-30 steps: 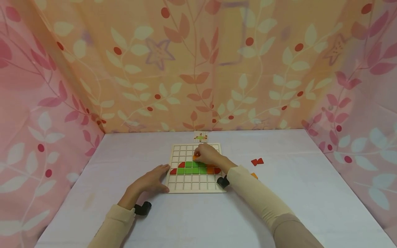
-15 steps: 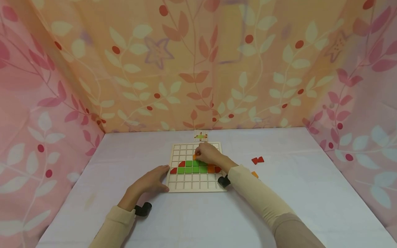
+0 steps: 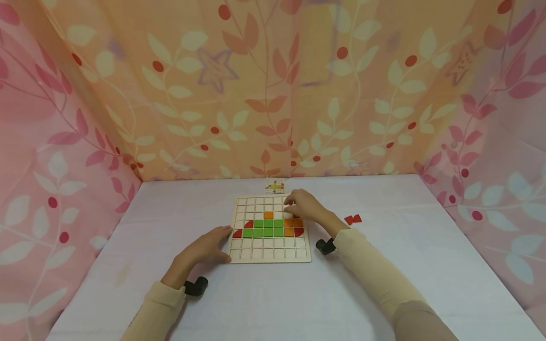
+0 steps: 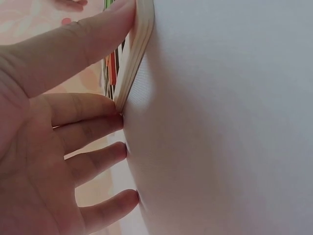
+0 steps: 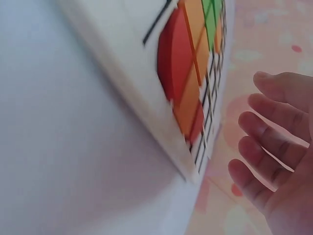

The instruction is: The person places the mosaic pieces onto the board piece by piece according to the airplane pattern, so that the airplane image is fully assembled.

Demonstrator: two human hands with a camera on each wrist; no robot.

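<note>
The square wooden grid board (image 3: 256,255) lies flat on the table, with green tiles (image 3: 268,232) in two rows at its middle. A single orange tile (image 3: 268,215) sits in a cell above the green ones. More orange tiles (image 3: 288,231) and rounded red pieces (image 3: 237,233) fill cells at both sides. My left hand (image 3: 207,246) rests against the board's left edge, its fingers fairly straight and the thumb at the near corner (image 4: 144,19). Over the board's far right part hovers my right hand (image 3: 308,206), fingers loose and apart, holding nothing; it partly hides a red piece (image 3: 296,216).
Two loose red pieces (image 3: 352,219) lie on the white tabletop (image 3: 384,203), right of the board. A small pattern card (image 3: 275,185) lies behind the board. Floral cloth (image 3: 273,94) walls the back and both sides.
My right hand has let go of the orange tile, now seen flat in its cell, and moved right. The loose orange piece on the table is now hidden by the right arm. The left hand stays put.
</note>
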